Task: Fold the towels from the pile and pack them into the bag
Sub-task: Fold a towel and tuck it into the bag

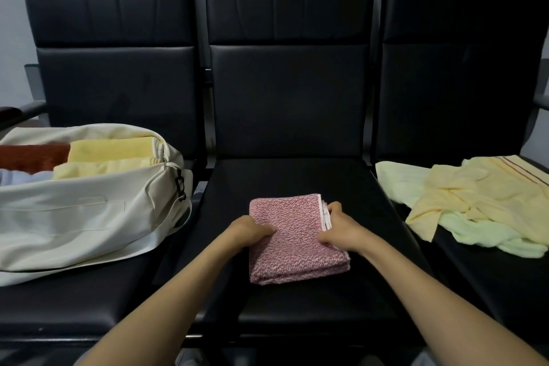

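Left grip (252,230), right grip (341,227) on pink towel (294,249), long axis seemingly near-to-far

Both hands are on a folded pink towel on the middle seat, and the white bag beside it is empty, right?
Not quite: the head view shows the white bag already holds folded yellow towels and a rust-brown one. The rest stands: the left hand and right hand grip the folded pink towel on the middle seat.
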Tool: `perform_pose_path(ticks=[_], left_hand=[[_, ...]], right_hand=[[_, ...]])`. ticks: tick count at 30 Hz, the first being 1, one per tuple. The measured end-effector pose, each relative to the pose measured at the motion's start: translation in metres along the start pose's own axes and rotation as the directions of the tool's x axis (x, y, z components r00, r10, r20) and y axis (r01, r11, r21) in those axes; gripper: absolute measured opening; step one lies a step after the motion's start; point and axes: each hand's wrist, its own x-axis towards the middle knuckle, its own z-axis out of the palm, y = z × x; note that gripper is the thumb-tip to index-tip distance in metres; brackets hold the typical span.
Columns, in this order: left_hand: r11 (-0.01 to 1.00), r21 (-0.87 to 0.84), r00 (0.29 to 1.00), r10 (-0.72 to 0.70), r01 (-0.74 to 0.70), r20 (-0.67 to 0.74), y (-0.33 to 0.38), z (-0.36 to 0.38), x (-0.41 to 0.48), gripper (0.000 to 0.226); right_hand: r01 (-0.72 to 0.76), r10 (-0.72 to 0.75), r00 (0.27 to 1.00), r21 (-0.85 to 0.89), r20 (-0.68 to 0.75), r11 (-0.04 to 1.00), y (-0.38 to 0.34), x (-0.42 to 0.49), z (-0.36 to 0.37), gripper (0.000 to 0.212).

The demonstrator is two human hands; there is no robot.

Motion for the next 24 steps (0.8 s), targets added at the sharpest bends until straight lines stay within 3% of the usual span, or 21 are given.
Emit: perform_pose_path(ticks=[2, 4, 9, 11, 13, 15, 17, 18, 19, 20, 22, 24], left_hand=[[0.949, -0.313, 0.994, -0.007, 0.04, 0.108, 0.001, 0.001, -0.001, 0.06], [0.854, -0.512, 0.982, 0.004, 0.095, 0.188, 0.004, 0.002, -0.006, 0.064], [0.709, -0.694, 0.946, 0.128, 0.122, 0.297, 0.025, 0.01, -0.024, 0.036], [0.696, -0.711, 0.929, 0.189, 0.102, 0.318, 0.033, 0.011, -0.032, 0.041], [0.699, -0.713, 0.917, 0.245, 0.057, 0.314, 0.041, 0.006, -0.039, 0.042], [0.696, -0.718, 0.907, 0.296, 0.01, 0.299, 0.046, -0.003, -0.045, 0.035], [0.677, -0.736, 0.897, 0.341, -0.026, 0.282, 0.048, -0.015, -0.049, 0.034], [0.67, -0.742, 0.896, 0.351, -0.037, 0.272, 0.047, -0.022, -0.049, 0.034], [0.67, -0.741, 0.9, 0.348, -0.044, 0.262, 0.046, -0.028, -0.047, 0.034], [0.681, -0.731, 0.913, 0.327, -0.048, 0.245, 0.044, -0.034, -0.046, 0.033], [0.719, -0.692, 0.943, 0.272, -0.065, 0.194, 0.037, -0.043, -0.043, 0.031], [0.761, -0.64, 0.964, 0.235, -0.105, 0.122, 0.03, -0.047, -0.037, 0.042]], right_hand=[[0.013, -0.014, 1.0, -0.037, -0.026, 0.999, -0.001, 0.0, 0.005, 0.058], [0.036, -0.04, 0.997, -0.058, -0.064, 0.998, 0.0, 0.0, 0.01, 0.055], [0.062, -0.1, 0.972, -0.181, -0.211, 0.982, 0.002, 0.001, 0.012, 0.048], [0.044, -0.09, 0.963, -0.18, -0.253, 0.983, 0.0, 0.002, 0.011, 0.048], [0.01, -0.009, 0.963, 0.001, -0.268, 1.0, -0.002, 0.007, 0.009, 0.049], [-0.029, 0.095, 0.981, 0.36, -0.168, 0.932, -0.007, 0.008, 0.007, 0.061], [-0.061, 0.057, 0.998, 0.756, 0.031, 0.652, -0.009, 0.012, 0.005, 0.067], [-0.088, -0.007, 0.994, 0.862, 0.105, 0.499, -0.01, 0.013, 0.003, 0.067], [-0.11, -0.079, 0.985, 0.916, 0.151, 0.385, -0.011, 0.011, 0.001, 0.066], [-0.105, -0.118, 0.981, 0.933, 0.153, 0.344, -0.011, 0.009, -0.001, 0.063], [-0.022, -0.2, 0.975, 0.942, 0.094, 0.335, -0.006, 0.014, -0.004, 0.076], [0.112, -0.257, 0.966, 0.908, -0.005, 0.403, -0.006, 0.01, -0.008, 0.092]])
